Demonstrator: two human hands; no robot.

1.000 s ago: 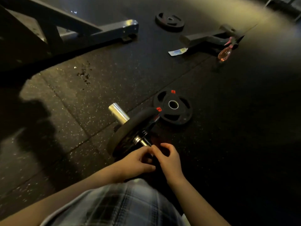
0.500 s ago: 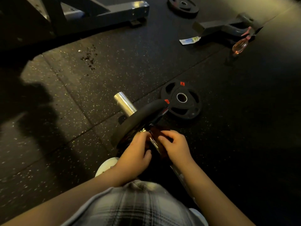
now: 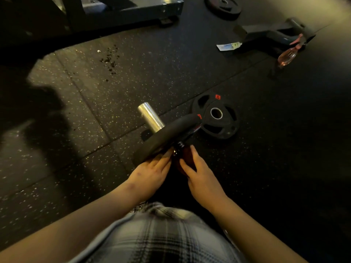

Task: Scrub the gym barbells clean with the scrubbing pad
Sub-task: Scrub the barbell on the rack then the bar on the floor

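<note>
Dark speckled rubber floor, dim light. A grey bench frame sits at the far left, with a scatter of dark crumbs on the mat just in front of it. Far right there is a second frame foot with a pink spray bottle leaning at it and a small paper packet just beside. One loose plate lies flat, touching the mounted plate's rim on the right; another far plate lies at the top edge. Plaid fabric on the person's lap covers the near stretch of the bar.

Both forearms reach forward, and the hands meet just behind the mounted plate. The left hand has its fingers out fairly straight, tips resting at the plate's inner face and gripping nothing. The right hand pinches the scrubbing pad between thumb and forefinger.

The barbell lies on the floor, angled away to the upper left. Its chrome sleeve end is bright and clean-looking, poking out past the black mounted plate. The pad is dark reddish, pressed at the shaft right by the collar. The shaft there is mostly hidden, and I cannot tell its surface condition.
</note>
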